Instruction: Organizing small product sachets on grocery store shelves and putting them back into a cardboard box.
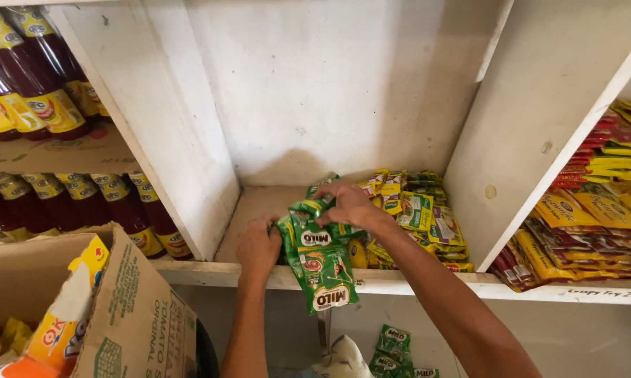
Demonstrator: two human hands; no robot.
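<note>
A strip of green drink-powder sachets hangs over the front edge of a white wooden shelf. My left hand grips the strip's left side at the shelf edge. My right hand pinches the upper folded part of the same strip, just above the shelf board. To the right of my hands lies a pile of yellow and green sachets in the same compartment.
Dark red sauce bottles with yellow labels fill the left shelves. A stack of red and yellow packets fills the right compartment. An open cardboard box stands at lower left. More green sachets lie below the shelf.
</note>
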